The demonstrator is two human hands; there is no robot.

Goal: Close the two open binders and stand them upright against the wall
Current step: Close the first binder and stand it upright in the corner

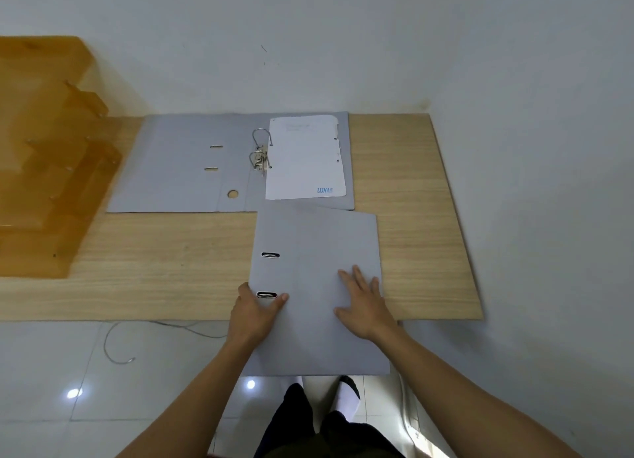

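Grey card fills the lower middle of the frame, and on it the right hand's fingers (pixel 356 279) lie spread and flat, palm down, gripping nothing. The right hand (pixel 365 305) presses on the cover of the near binder (pixel 315 334), toward its right side. The left hand (pixel 255 311) is at the binder's left edge, by the lower of two metal-rimmed slots; its thumb lies on the cover and its other fingers curl round the edge, so it is gripping the binder there (how tightly cannot be told). This binder is closed, lies flat, and sticks out past the near edge of the table (pixel 171 269), overhanging the floor.

Above it, in the middle of the frame, the far binder (pixel 182 169) lies wide open and flat on the table, its upper edge at the foot of the wall (pixel 343 28). Its ring mechanism (pixel 261 154) stands up near the spine, and a white sheet (pixel 305 159) with blue lettering in its lower corner rests on the right-hand half. The near binder's upper edge just overlaps the open one's lower right corner.

At the left of the frame stands an amber translucent stacked tray (pixel 44 155). A thin cable (pixel 116 348) loops on the tiled floor (pixel 51 354) at lower left.
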